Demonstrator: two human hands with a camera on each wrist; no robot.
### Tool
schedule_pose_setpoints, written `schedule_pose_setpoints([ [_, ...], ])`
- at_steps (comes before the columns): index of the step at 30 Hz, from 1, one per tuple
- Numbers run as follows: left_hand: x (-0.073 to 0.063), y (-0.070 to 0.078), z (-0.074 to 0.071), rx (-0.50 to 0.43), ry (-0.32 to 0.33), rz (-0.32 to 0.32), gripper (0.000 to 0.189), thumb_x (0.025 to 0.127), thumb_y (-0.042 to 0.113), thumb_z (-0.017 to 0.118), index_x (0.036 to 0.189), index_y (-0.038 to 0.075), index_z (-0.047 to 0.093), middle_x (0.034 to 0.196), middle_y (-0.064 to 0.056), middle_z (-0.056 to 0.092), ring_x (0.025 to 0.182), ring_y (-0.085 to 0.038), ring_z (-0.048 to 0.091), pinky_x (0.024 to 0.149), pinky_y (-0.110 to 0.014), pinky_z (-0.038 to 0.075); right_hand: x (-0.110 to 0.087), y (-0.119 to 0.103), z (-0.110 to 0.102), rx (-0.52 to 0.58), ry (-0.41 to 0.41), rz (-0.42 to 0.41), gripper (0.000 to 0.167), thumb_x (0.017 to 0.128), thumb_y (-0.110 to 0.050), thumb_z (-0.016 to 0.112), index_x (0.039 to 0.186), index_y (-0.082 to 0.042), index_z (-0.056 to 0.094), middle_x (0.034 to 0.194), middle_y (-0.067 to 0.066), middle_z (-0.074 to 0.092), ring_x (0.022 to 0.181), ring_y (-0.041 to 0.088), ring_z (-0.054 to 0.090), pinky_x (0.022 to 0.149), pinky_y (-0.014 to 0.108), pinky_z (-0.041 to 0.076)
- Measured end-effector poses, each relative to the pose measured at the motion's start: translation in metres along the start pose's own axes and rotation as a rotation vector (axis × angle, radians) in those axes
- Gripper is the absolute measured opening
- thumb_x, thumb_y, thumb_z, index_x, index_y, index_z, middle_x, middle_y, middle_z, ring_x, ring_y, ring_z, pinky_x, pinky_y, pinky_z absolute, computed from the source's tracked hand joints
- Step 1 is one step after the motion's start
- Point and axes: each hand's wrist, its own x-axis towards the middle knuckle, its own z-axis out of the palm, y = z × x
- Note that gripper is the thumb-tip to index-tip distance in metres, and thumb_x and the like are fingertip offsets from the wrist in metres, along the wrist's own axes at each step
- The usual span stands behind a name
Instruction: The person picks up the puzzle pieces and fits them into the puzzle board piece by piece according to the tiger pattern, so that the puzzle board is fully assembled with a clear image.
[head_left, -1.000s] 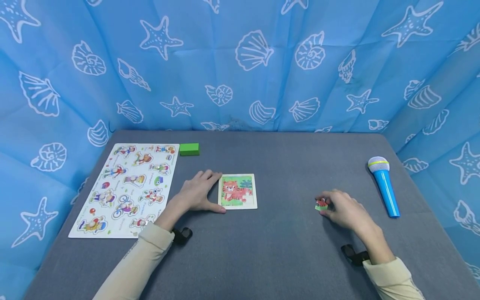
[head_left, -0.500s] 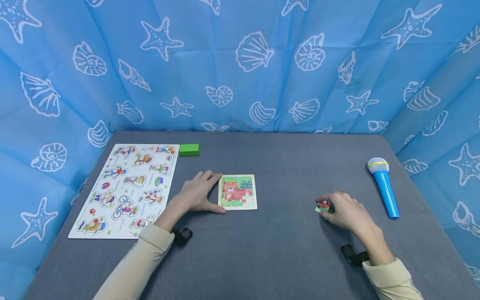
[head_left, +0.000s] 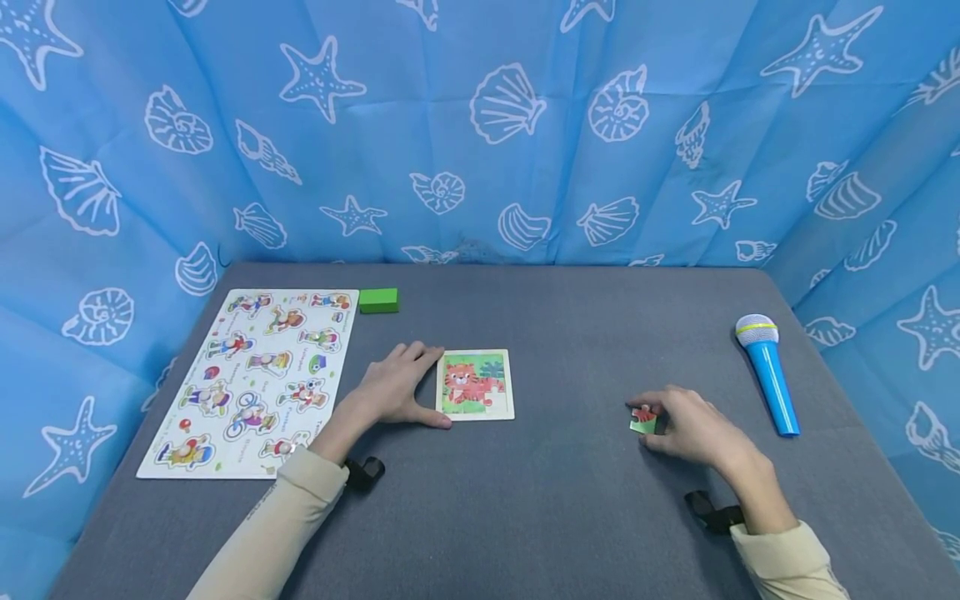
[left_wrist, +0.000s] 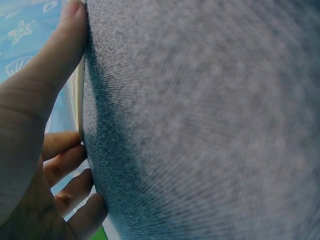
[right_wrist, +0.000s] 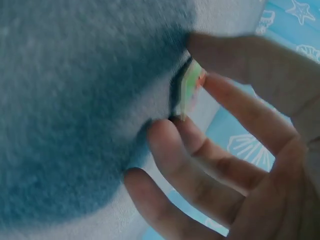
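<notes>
A small square tiger puzzle [head_left: 475, 354] with a pale wooden frame lies flat on the table, a bare gap at its lower right. At its left edge is my left hand [head_left: 390, 387], thumb by the near corner and index finger by the far corner, steadying the frame. Well to the right, my right hand [head_left: 690, 425] holds a red and green puzzle piece [head_left: 642, 419] low over the table. In the right wrist view the piece [right_wrist: 191, 87] sits tilted among the thumb, index and middle fingertips [right_wrist: 186, 125].
A white knob puzzle board [head_left: 247, 383] with sports figures lies at the left, with a green block [head_left: 378, 301] by its far corner. To the right of my right hand is a blue toy microphone [head_left: 771, 375]. A blue shell-patterned curtain [head_left: 480, 167] stands behind the grey table [head_left: 525, 517].
In the right fingers the puzzle piece has turned, showing more of its face, and the fingers have spread slightly. My left hand and the tiger puzzle have stayed in place.
</notes>
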Motion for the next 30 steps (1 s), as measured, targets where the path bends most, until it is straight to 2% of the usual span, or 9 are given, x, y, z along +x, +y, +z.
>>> schedule_pose_setpoints([
  [3, 0.0, 0.0, 0.0, 0.0, 0.002, 0.0, 0.115, 0.072, 0.076, 0.077, 0.161, 0.015, 0.035, 0.146, -0.011, 0.05, 0.123, -0.029, 0.051, 0.088, -0.056, 0.052, -0.001, 0.001, -0.001, 0.016, -0.01, -0.021, 0.041, 0.082, -0.006, 0.081, 0.122, 0.0, 0.072, 0.099, 0.009, 0.066, 0.083, 0.016, 0.052, 0.064, 0.025, 0.042],
  [8, 0.0, 0.0, 0.001, -0.003, 0.003, 0.0, 0.115, 0.073, 0.075, 0.077, 0.161, 0.015, 0.035, 0.146, -0.012, 0.05, 0.124, -0.029, 0.051, 0.088, -0.056, 0.052, 0.002, 0.002, -0.003, 0.033, -0.029, -0.001, 0.039, 0.081, -0.001, 0.082, 0.119, 0.001, 0.073, 0.092, 0.005, 0.062, 0.081, 0.015, 0.05, 0.062, 0.023, 0.039],
  [17, 0.0, 0.0, 0.002, 0.001, 0.013, -0.004, 0.116, 0.071, 0.076, 0.077, 0.16, 0.015, 0.036, 0.145, -0.01, 0.051, 0.123, -0.029, 0.051, 0.088, -0.056, 0.052, 0.001, 0.008, -0.004, -0.015, -0.077, -0.109, 0.037, 0.086, -0.01, 0.08, 0.121, 0.001, 0.072, 0.091, 0.0, 0.061, 0.074, 0.006, 0.045, 0.059, 0.022, 0.039],
  [26, 0.0, 0.0, 0.001, 0.0, 0.01, -0.002, 0.115, 0.072, 0.076, 0.077, 0.16, 0.015, 0.036, 0.145, -0.011, 0.05, 0.123, -0.029, 0.051, 0.087, -0.056, 0.052, 0.0, 0.011, -0.003, -0.026, -0.054, -0.079, 0.042, 0.083, -0.013, 0.081, 0.122, 0.002, 0.073, 0.089, 0.001, 0.063, 0.07, 0.005, 0.045, 0.056, 0.021, 0.038],
  [30, -0.001, 0.0, 0.001, 0.001, 0.008, 0.0, 0.116, 0.072, 0.076, 0.077, 0.16, 0.015, 0.035, 0.146, -0.011, 0.05, 0.124, -0.029, 0.051, 0.088, -0.056, 0.052, -0.001, 0.012, -0.002, -0.004, -0.042, -0.095, 0.041, 0.084, -0.014, 0.08, 0.121, 0.001, 0.073, 0.088, -0.001, 0.063, 0.068, 0.001, 0.046, 0.057, 0.02, 0.041],
])
